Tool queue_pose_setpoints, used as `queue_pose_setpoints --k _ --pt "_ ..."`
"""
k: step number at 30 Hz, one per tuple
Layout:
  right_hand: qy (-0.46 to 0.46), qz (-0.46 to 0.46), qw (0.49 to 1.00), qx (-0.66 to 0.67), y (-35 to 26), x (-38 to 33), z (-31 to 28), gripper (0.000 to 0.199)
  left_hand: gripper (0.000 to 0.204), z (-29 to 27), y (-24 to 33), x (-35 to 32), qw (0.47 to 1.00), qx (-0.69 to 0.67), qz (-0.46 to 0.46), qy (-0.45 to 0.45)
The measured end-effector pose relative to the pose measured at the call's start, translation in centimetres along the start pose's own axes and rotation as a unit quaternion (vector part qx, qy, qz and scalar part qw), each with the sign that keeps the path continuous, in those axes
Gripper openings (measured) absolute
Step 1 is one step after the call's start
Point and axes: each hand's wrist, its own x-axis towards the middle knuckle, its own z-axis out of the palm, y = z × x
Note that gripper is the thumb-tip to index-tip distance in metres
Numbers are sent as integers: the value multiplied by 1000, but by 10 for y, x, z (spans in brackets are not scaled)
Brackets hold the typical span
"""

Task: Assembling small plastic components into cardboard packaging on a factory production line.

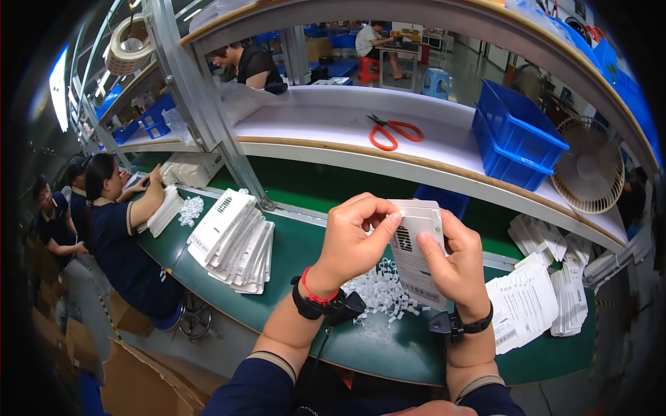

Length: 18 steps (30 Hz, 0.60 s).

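Above the green table I hold a flat white printed box (416,253) upright in both hands. My left hand (357,239) pinches its upper left corner between thumb and forefinger. Along the right edge, my right hand (454,260) grips it, thumb across the front and fingers behind. Below and behind the box lies a loose heap of small white plastic clips (381,295), partly hidden by the box. To my left leans a tall stack of similar flat white boxes (232,243). More of them lie fanned out in a pile (522,305) to my right.
A white shelf (319,118) runs above the table's far side, holding red-handled scissors (392,130), stacked blue bins (517,135) and a fan (588,166). A metal post (239,163) rises at its left. A co-worker (118,222) sits at the left; cardboard (142,381) lies below.
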Motion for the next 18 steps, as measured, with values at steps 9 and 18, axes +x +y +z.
queue_pose_setpoints --k 9,18 --pt "-20 5 1000 -20 -4 -3 1 27 7 -1 0 -3 999 -33 -22 -21" --pt "0 -51 997 -53 0 -2 9 36 6 -4 4 -2 999 -30 -39 -16"
